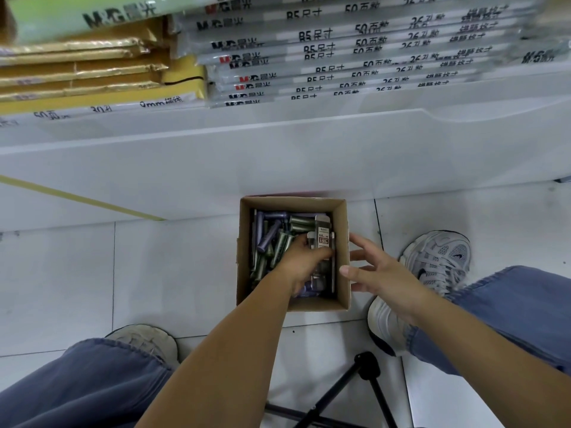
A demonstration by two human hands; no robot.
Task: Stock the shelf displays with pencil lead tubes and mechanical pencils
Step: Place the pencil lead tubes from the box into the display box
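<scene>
Gripping a flat lead tube pack (323, 239) with the left hand (304, 264), reaching down inside the cardboard box (341, 242). Box sits on the tile floor (173, 273) between the two sneakers, loaded with purple and green lead tubes (272, 239). Right hand (380, 273) is spread wide, holding nothing, just beside the box's right wall. Far side: white shelf (278, 143) stacked with notebook packs (355, 54). Black tripod (349, 393) near.

The white tiled floor (191, 273) carries an open cardboard box (341, 242) set close against the base of the shelf unit (278, 156), two sneakers (438, 257) flanking it, and black tripod legs (364, 375) nearer me.
</scene>
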